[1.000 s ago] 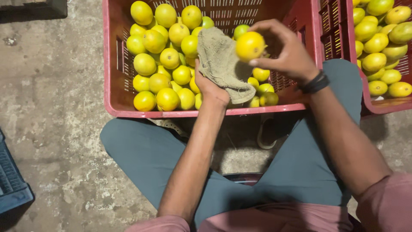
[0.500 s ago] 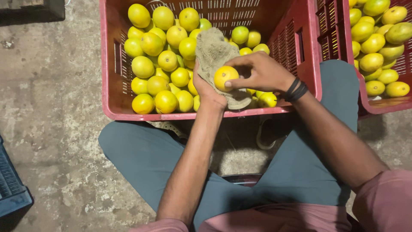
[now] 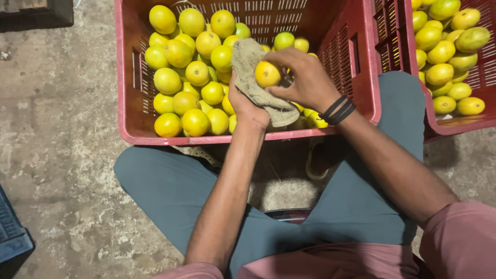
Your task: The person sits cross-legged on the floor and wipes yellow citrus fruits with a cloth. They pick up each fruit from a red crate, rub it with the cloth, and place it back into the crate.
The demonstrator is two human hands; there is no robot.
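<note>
Yellow fruit [image 3: 267, 74] sits pinched in the right hand [image 3: 305, 80], pressed against the beige cloth [image 3: 256, 77] gripped by the left hand [image 3: 247, 106]. Beneath both hands lies a red crate [image 3: 129, 119] of loose yellow fruits [image 3: 191, 77]; further right stands another red crate [image 3: 454, 124].

Both forearms are reaching forward; the left hand [image 3: 247, 103] is gripping closed, and the right hand [image 3: 305, 80] is curling its fingers shut.

Rough, stained concrete floor [image 3: 62, 155] (blue crate [image 3: 13, 232] at edge).
</note>
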